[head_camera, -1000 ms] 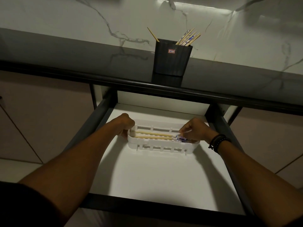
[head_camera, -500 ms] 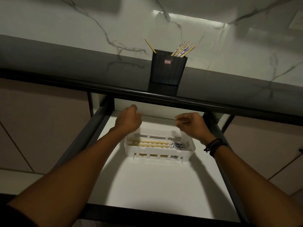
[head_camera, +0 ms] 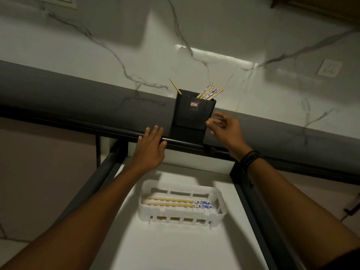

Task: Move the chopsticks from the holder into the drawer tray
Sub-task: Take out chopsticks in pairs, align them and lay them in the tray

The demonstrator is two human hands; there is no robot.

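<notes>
Both hands empty, fingers slack: left hand (head_camera: 150, 148) over front edge of counter (head_camera: 78, 106), right hand (head_camera: 227, 127) beside holder (head_camera: 192, 115). Advice: pinch chopsticks (head_camera: 210, 92) by their tops, lift straight.

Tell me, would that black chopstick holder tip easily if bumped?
Possibly: the holder looks like light plastic, and most chopsticks lean toward one corner, above the rim. On the glossy countertop, it may well slide first.

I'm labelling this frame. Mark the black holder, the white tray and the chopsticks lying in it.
black holder (head_camera: 191, 117): head view, middle of its front wall.
white tray (head_camera: 165, 211): head view, its near wall.
chopsticks in the tray (head_camera: 169, 199): head view, wooden shaft of the far stick.
</notes>
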